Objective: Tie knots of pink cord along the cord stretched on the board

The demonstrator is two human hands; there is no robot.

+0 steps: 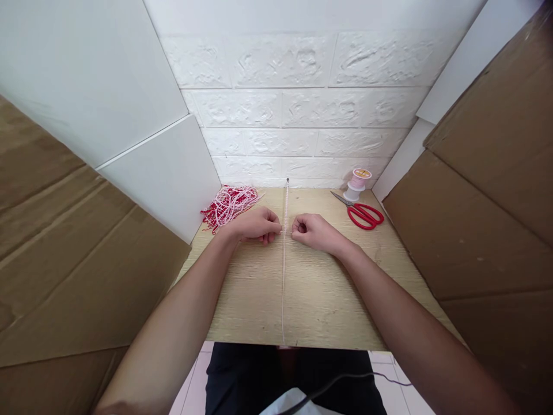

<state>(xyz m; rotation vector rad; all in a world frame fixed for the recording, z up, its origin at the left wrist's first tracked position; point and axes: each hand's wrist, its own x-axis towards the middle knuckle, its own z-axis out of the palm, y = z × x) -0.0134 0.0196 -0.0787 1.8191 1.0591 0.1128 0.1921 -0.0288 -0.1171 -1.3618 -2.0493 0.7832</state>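
Observation:
A pale cord point(283, 288) runs straight down the middle of the board, from a nail point(287, 180) at the back to the front edge. Its far part, a braided pink-white stretch point(286, 202), looks thicker. My left hand point(261, 225) is closed just left of the cord, thumb and finger pinching a thin thread end. On the other side my right hand point(309, 229) is closed in a pinch on the opposite thread end. Between the two pinches the thread point(285, 232) lies taut across the cord.
A heap of red and pink-white cords point(228, 204) lies at the back left. Red-handled scissors point(363, 215) and stacked thread spools point(358, 183) are at the back right. Cardboard panels point(86, 242) flank the wooden board point(246, 305), and a white brick-pattern wall point(298, 109) stands behind.

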